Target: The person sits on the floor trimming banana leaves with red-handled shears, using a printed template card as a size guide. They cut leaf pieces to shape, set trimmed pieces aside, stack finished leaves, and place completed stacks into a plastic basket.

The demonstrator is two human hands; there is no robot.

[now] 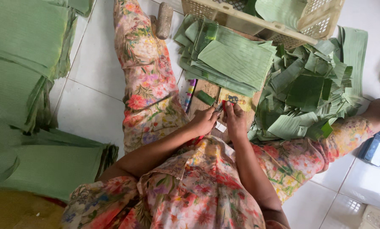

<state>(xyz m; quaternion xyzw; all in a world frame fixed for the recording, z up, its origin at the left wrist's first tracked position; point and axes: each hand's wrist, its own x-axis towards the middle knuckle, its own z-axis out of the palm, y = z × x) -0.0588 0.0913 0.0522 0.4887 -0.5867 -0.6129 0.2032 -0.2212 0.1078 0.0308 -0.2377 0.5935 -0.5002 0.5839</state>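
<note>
Head view, both hands [219,121] meeting over small tool [220,107] (mostly hidden), wooden board [205,88].

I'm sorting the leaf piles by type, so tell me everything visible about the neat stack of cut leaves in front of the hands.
The neat stack of cut leaves is made of flat, pale green, ribbed rectangular pieces, layered loosely and fanned at the edges. It lies on a wooden board, just below a cream plastic basket. A small dark green folded piece rests on its top left. Neither hand touches it.
</note>
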